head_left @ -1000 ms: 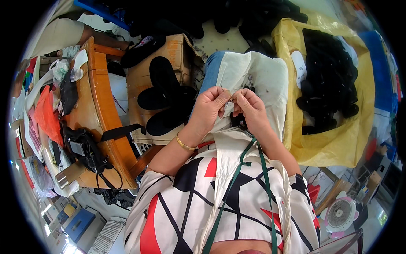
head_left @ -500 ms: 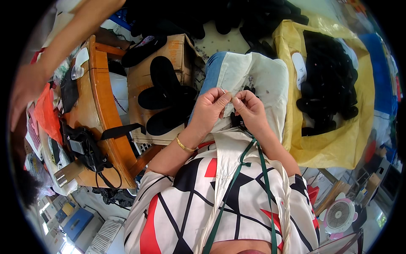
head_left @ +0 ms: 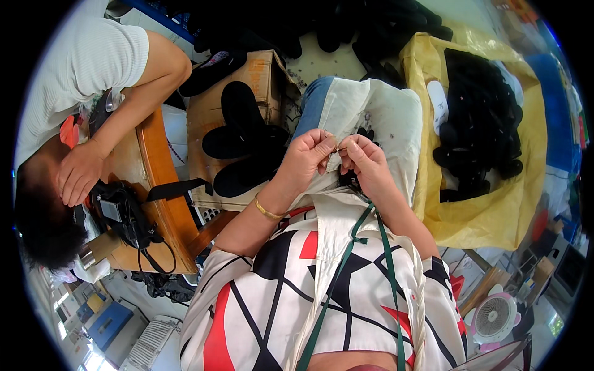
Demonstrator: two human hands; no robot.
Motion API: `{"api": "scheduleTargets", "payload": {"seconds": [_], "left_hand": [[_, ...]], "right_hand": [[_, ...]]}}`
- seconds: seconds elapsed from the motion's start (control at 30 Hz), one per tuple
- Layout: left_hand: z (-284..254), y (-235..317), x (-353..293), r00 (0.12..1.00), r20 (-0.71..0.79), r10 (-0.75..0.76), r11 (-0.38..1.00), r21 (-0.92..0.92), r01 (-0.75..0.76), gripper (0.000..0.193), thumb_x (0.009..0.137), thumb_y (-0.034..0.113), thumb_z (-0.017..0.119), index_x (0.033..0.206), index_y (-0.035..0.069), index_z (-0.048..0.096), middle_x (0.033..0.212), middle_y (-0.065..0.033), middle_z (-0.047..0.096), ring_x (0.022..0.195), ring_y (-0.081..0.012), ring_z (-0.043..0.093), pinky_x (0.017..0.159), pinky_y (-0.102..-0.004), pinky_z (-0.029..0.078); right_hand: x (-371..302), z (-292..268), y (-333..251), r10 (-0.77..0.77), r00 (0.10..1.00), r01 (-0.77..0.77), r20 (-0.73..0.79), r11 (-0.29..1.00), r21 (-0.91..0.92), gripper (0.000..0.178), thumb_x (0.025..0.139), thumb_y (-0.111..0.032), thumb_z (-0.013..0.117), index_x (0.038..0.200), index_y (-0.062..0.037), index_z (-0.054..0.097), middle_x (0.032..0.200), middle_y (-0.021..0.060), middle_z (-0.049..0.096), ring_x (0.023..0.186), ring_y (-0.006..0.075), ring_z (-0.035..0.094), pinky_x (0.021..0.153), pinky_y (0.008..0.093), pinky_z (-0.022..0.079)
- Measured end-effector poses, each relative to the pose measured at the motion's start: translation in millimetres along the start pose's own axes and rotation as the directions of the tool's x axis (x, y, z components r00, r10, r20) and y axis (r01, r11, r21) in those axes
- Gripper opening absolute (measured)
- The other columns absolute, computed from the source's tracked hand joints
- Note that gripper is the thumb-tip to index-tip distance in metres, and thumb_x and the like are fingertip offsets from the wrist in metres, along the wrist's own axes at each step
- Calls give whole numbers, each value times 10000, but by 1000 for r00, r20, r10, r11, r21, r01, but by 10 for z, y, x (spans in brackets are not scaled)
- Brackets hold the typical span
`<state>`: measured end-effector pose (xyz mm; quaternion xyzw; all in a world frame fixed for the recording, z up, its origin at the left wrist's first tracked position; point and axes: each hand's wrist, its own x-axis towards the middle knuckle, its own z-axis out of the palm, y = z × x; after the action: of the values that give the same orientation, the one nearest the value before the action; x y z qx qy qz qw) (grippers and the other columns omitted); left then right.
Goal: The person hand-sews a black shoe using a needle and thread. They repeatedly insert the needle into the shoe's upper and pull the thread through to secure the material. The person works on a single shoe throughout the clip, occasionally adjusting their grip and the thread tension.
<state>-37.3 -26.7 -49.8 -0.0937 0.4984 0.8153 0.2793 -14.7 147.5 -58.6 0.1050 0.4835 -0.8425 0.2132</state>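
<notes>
Above my lap, my left hand [head_left: 311,152] and my right hand [head_left: 365,157] meet fingertip to fingertip, both closed in a pinch. A tiny thin thing shows between them, too small to name. Beneath them the pale apron cloth [head_left: 396,111] covers my lap, with small dark bits scattered on it. Something black lies on the cloth under my right hand, mostly hidden by it. Left of my hands, several black shoe-shaped pieces [head_left: 240,110] lie on a cardboard box [head_left: 201,114].
A yellow sack [head_left: 501,226] full of black pieces stands open at right. On the left, a co-worker's arm [head_left: 127,117] reaches over a wooden bench [head_left: 151,136] holding a black bag [head_left: 117,207]. A pink-and-white fan [head_left: 495,315] is at lower right.
The co-worker at left has leaned into view, head and sleeve now showing, with the arm lower over the bench. My fingertips have shifted slightly around the tiny thing.
</notes>
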Motion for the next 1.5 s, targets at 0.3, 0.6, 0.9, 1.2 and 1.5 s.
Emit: {"api": "scheduleTargets", "payload": {"seconds": [0.3, 0.6, 0.9, 1.2, 1.5], "left_hand": [[-34, -119, 16, 968, -23, 251, 908, 353, -227, 128, 956, 172, 651, 954, 44, 659, 739, 54, 571, 615, -20, 454, 531, -201, 377], [-35, -26, -104, 851, 57, 521, 657, 610, -443, 105, 876, 130, 699, 908, 36, 665, 839, -39, 583, 682, -123, 527, 609, -267, 435], [23, 59, -177, 887, 4, 463, 712, 594, -375, 63, 891, 44, 663, 863, -11, 652, 766, 27, 575, 657, -18, 450, 573, -197, 375], [-70, 24, -172, 938, -98, 334, 854, 454, -256, 112, 931, 86, 654, 845, 23, 620, 709, 78, 519, 631, 4, 394, 555, -180, 329], [-188, -55, -138, 914, -223, 339, 901, 357, -247, 110, 973, 140, 632, 942, 34, 621, 646, 18, 579, 516, -21, 488, 477, -171, 381]], "right_hand": [[-36, 80, -21, -179, 981, 117, -81, 865, -487, 126, 968, -150, 606, 936, -29, 611, 796, -22, 560, 689, 57, 524, 620, 203, 440], [-75, 133, 46, -227, 971, 178, -68, 888, -424, 101, 990, -126, 597, 930, -47, 577, 804, -36, 542, 715, 38, 492, 651, 182, 402], [-56, 91, 110, -138, 990, 129, -28, 969, -210, 112, 972, -134, 626, 947, -38, 573, 830, -30, 559, 715, 61, 521, 659, 214, 448], [-83, 26, 129, -105, 994, 104, 33, 994, 27, 169, 969, -190, 653, 955, -39, 579, 843, -19, 565, 745, 77, 534, 705, 228, 449], [-236, 104, -93, -39, 900, 34, 434, 999, 18, 158, 955, -159, 656, 904, -25, 590, 811, -10, 537, 763, 108, 511, 701, 243, 432]]}}
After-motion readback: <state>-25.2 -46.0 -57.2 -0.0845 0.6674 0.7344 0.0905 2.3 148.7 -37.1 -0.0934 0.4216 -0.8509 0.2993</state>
